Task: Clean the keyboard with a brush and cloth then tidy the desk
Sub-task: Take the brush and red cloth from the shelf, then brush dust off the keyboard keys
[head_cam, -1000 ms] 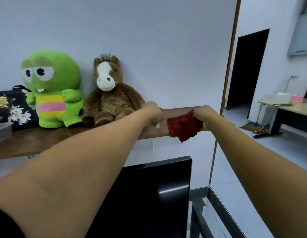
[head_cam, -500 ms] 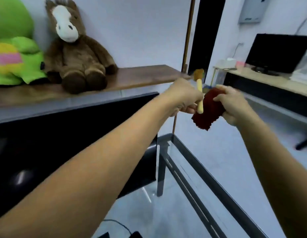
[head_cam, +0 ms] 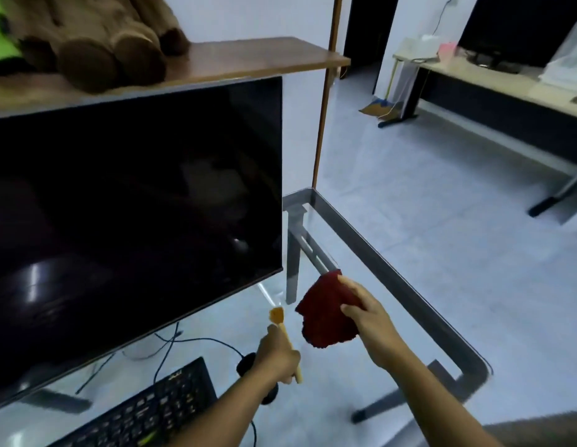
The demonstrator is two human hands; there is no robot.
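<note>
My left hand (head_cam: 278, 358) grips a small brush (head_cam: 282, 330) with a pale wooden handle and orange-brown bristles pointing up. My right hand (head_cam: 366, 314) holds a crumpled dark red cloth (head_cam: 325, 312) just right of the brush. Both hands hover over the glass desk (head_cam: 406, 285). A black keyboard (head_cam: 145, 414) lies at the lower left, partly cut off by the frame edge and my left forearm. A black mouse (head_cam: 248, 364) peeks out behind my left hand.
A large dark monitor (head_cam: 129, 214) stands on the desk at left, cables trailing beneath it. Above it a wooden shelf (head_cam: 254, 59) carries a brown plush toy (head_cam: 96, 37). The desk's metal frame edge runs along the right. Another desk (head_cam: 506, 82) stands across the room.
Both hands have come down from the shelf to just above the desk, carrying the brush and cloth. My view has tilted down, bringing the monitor, keyboard and mouse into sight.
</note>
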